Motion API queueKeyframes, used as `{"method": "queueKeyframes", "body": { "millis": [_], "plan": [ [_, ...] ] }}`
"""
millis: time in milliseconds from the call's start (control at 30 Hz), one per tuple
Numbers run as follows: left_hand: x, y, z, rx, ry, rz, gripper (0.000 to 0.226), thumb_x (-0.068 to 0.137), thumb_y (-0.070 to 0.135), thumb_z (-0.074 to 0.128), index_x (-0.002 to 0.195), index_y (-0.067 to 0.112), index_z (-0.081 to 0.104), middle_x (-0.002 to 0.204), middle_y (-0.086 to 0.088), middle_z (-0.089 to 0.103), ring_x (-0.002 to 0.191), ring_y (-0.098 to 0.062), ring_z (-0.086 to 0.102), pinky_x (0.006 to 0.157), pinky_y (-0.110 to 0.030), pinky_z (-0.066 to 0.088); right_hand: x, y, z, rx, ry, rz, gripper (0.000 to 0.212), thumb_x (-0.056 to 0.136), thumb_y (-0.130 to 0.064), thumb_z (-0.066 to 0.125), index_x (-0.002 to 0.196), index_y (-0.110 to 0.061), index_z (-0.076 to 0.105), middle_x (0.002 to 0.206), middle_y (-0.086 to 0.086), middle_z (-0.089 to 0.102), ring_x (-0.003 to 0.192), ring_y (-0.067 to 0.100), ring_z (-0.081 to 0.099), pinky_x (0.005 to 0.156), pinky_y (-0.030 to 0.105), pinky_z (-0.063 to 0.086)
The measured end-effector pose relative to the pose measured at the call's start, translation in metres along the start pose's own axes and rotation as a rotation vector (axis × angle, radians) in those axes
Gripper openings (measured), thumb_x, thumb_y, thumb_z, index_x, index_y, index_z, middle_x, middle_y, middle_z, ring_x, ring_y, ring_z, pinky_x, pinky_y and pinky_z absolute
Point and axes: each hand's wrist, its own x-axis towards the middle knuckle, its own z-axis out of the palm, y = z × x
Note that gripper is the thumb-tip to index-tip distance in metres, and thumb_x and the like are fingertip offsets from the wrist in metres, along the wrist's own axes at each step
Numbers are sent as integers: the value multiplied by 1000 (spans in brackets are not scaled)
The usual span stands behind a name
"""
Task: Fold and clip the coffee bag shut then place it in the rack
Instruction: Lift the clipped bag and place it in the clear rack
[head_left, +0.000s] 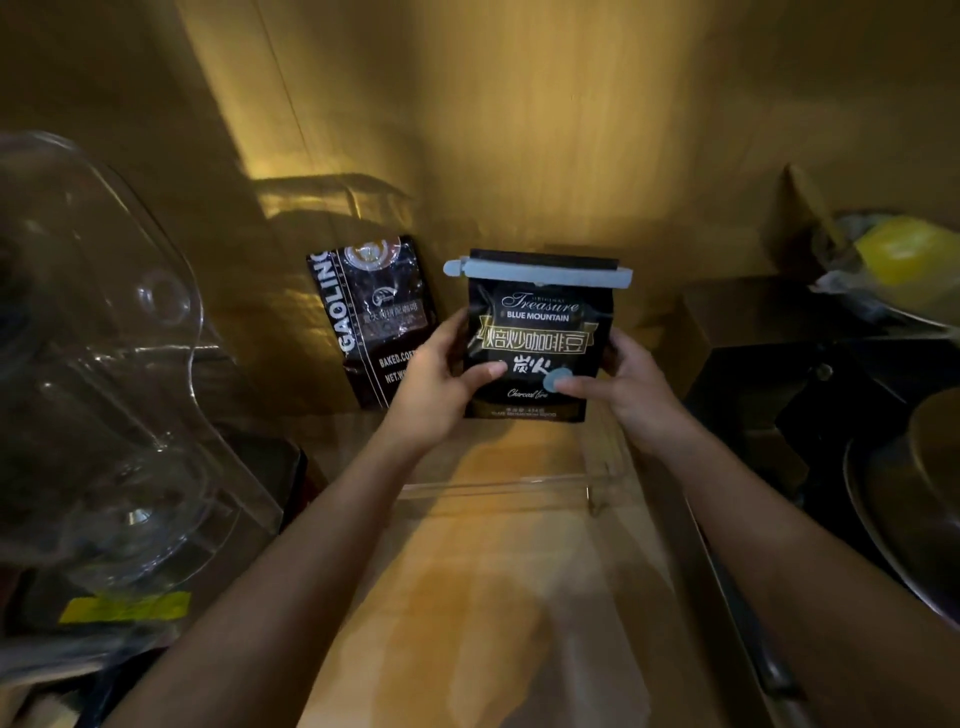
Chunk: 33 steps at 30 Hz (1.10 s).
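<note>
A black coffee bag (535, 332) with gold and white print stands upright at the centre of the view. Its top is folded over and a pale blue clip (540, 274) runs across the fold. My left hand (441, 374) grips the bag's left edge, thumb on its front. My right hand (623, 379) grips the right edge, thumb on a round grey spot near the bottom. The bag's base sits at the far end of a clear plastic rack (498, 486), whose front wall shows below the hands.
A second dark coffee bag (371, 322) leans against the wooden back wall to the left. A large clear plastic container (104, 364) fills the left side. Dark boxes and metal pans (909, 493) crowd the right, with a yellow object (904, 254) above.
</note>
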Motion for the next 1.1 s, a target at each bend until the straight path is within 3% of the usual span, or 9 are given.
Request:
{"method": "queueKeyframes", "body": {
  "millis": [67, 200, 433, 533, 633, 733, 833, 933, 1100],
  "plan": [
    [12, -7, 8, 167, 47, 9, 55, 86, 4, 61, 134, 13, 37, 126, -10, 58, 114, -19, 54, 97, -35, 45, 15, 4, -1, -8, 1, 29, 63, 51, -17, 80, 105, -31, 52, 105, -11, 60, 91, -2, 59, 73, 22, 48],
    [25, -21, 25, 410, 194, 17, 52, 85, 11, 63, 132, 14, 41, 121, -14, 63, 110, -27, 57, 91, -32, 45, 34, 19, -5, -4, 20, 81, 60, 64, -1, 77, 106, -33, 48, 99, -15, 58, 83, -5, 57, 58, 10, 49],
    [41, -34, 41, 442, 252, -41, 43, 84, 10, 64, 124, 11, 48, 114, -15, 66, 103, -31, 60, 82, -32, 47, 57, 38, -4, -2, 24, 119, 60, 68, 13, 69, 118, -11, 45, 112, 6, 58, 99, 16, 55, 74, 23, 46],
    [49, -35, 42, 252, 278, -145, 42, 81, 17, 68, 119, 14, 50, 114, -10, 65, 104, -25, 60, 87, -32, 47, 70, 40, -4, -34, 20, 127, 60, 69, 10, 71, 116, -18, 46, 105, -1, 60, 93, 8, 57, 70, 21, 46],
    [58, -34, 43, 34, 278, -244, 47, 76, 11, 73, 116, 15, 49, 110, -9, 65, 101, -26, 61, 91, -44, 50, 79, 46, -5, -57, 33, 126, 58, 71, 7, 70, 113, -24, 47, 99, -7, 61, 89, 3, 58, 67, 19, 48],
    [65, -35, 43, -102, 276, -290, 47, 74, 5, 73, 112, 17, 49, 110, -12, 64, 100, -29, 61, 90, -54, 49, 86, 53, -5, -106, 65, 101, 53, 72, 8, 68, 109, -25, 49, 102, -1, 62, 94, 15, 61, 79, 30, 50],
    [68, -38, 43, -122, 283, -300, 46, 73, 6, 73, 108, 21, 49, 108, -10, 64, 99, -29, 61, 90, -54, 49, 90, 57, -6, -113, 63, 79, 51, 72, 6, 69, 100, -34, 51, 99, -5, 63, 98, 20, 60, 85, 38, 48],
    [69, -34, 45, -95, 291, -331, 46, 74, 5, 72, 109, 19, 47, 109, -11, 64, 100, -30, 61, 91, -53, 48, 88, 57, -8, -148, 57, 85, 47, 71, -4, 73, 91, -42, 53, 96, -13, 62, 97, 13, 60, 74, 30, 49],
    [52, -11, 42, 169, 329, -400, 55, 78, 30, 69, 122, 13, 41, 120, -13, 59, 105, -31, 58, 91, -49, 48, 78, 53, -10, -335, 211, 128, 40, 72, -28, 75, 106, -24, 55, 112, 2, 58, 98, 21, 58, 77, 39, 53]
  ]
}}
